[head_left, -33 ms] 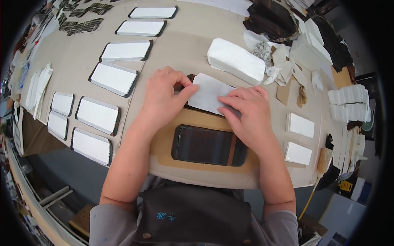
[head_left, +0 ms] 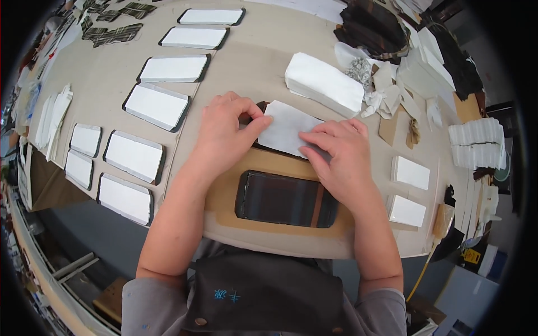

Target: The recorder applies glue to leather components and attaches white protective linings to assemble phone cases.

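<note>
A white rectangular sheet lies over a dark brown piece, whose edges show along its left and near sides. My left hand is closed at the sheet's left end, thumb and forefinger on the edge. At the right end my right hand is closed on the sheet too, its thumb below and fingers above, covering that corner. Nearer to me, a dark striped rectangular panel with one brown stripe lies flat on a tan board; my right forearm passes beside it.
A thick stack of white sheets stands beyond my right hand. Several white-topped, dark-edged panels lie at left. Two small white stacks sit at right, near a glue-coloured brush or tool. Scraps and plaid cloth lie farther off.
</note>
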Motion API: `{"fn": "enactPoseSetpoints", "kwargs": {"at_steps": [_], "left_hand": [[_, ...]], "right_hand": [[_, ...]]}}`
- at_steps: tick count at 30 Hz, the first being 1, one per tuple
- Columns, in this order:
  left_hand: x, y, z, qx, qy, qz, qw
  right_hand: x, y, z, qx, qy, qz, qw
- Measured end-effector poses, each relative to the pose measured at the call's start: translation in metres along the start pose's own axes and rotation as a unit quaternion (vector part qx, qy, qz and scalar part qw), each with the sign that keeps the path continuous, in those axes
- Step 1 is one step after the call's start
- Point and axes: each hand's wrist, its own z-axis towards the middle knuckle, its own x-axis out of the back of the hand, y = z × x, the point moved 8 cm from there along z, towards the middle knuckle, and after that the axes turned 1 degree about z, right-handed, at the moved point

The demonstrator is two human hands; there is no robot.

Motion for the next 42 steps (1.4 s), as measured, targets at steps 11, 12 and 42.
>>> {"fn": "enactPoseSetpoints", "kwargs": {"at_steps": [11,12,42], "left_hand": [[-0.001,0.001,0.001,-0.009,0.000,0.060,0.998],[-0.001,0.002,0.001,-0.016,0.003,0.076,0.997],[-0.055,0.106,-0.016,-0.263,-0.092,0.178,0.944]], "right_hand": [[-0.002,0.002,0.004,-0.008,-0.010,0.011,1.000],[-0.001,0.001,0.004,-0.007,-0.008,0.010,1.000],[0.063,0.084,-0.034,-0.214,0.113,0.208,0.948]]}}
